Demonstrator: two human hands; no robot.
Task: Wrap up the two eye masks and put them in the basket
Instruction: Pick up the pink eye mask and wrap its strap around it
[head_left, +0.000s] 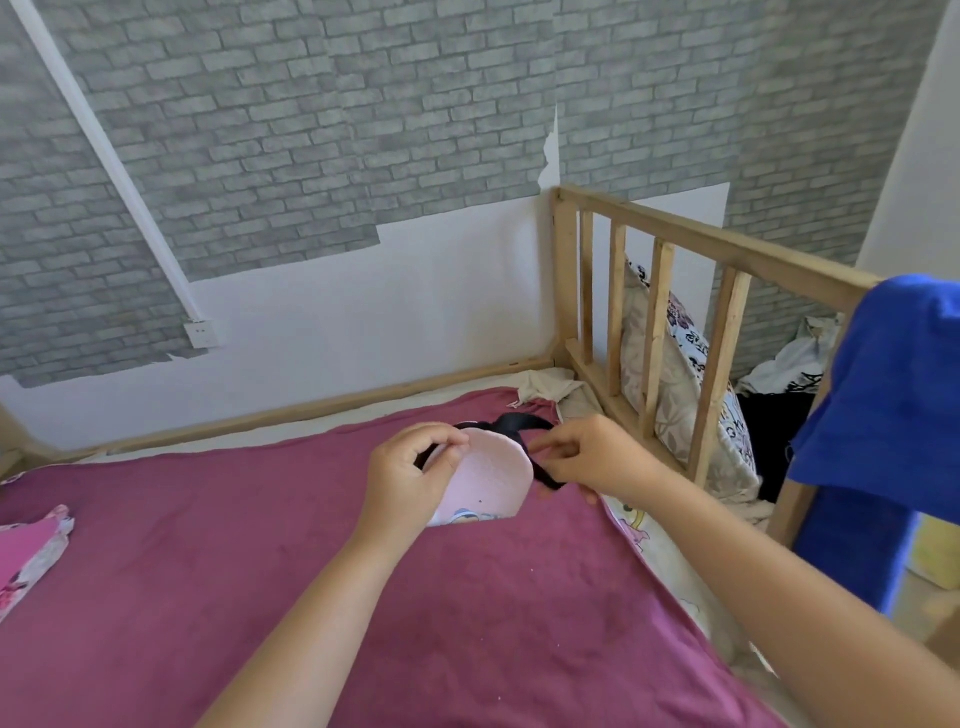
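A pale pink eye mask (493, 470) with a black strap (511, 425) is held above the purple bed cover (322, 597). My left hand (410, 475) grips the mask's left side, fingers folded over its edge. My right hand (582, 457) pinches the black strap at the mask's right end. The strap loops behind the top of the mask. A printed patch shows at the mask's lower edge. No second mask and no basket are in view.
A wooden slatted bed rail (660, 322) stands to the right with a patterned pillow (675, 364) behind it. A blue cloth (893, 395) hangs over the rail at far right. Pink floral fabric (28, 551) lies at the left edge. A brick-papered wall is behind.
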